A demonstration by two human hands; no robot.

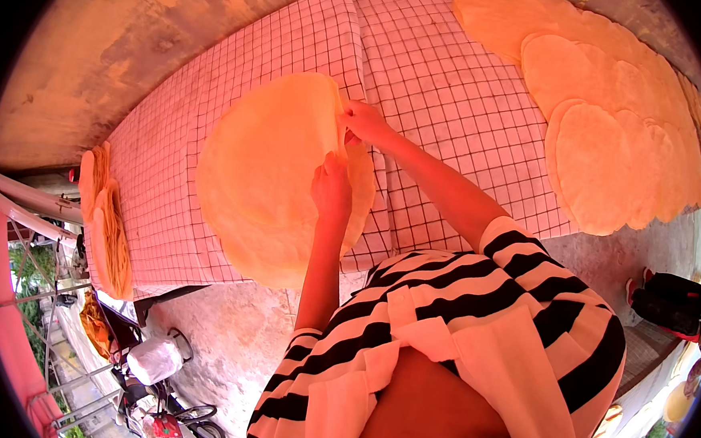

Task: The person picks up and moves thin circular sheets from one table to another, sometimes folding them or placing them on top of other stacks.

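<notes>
Before me lies a loose pile of thin, round, yellowish sheets [258, 153] that look like rice paper or flatbread. Its layers are offset, and a lower sheet [275, 262] shows toward me. My right hand [367, 123] pinches the far right edge of the top sheet. Lower on that same edge, my left hand [332, 188] grips the sheet with its fingers curled. Between my hands the edge is raised and bent into a fold. A checked cloth [447, 116] covers the table beneath.
Overlapping stacks of similar sheets [608, 144] cover the table's right end. Folded sheets [111, 240] hang at the left edge. A wall [114, 42] runs behind the table. A motorbike [199, 426] and a white bundle [155, 360] are at lower left, and dark bags [670, 305] at right.
</notes>
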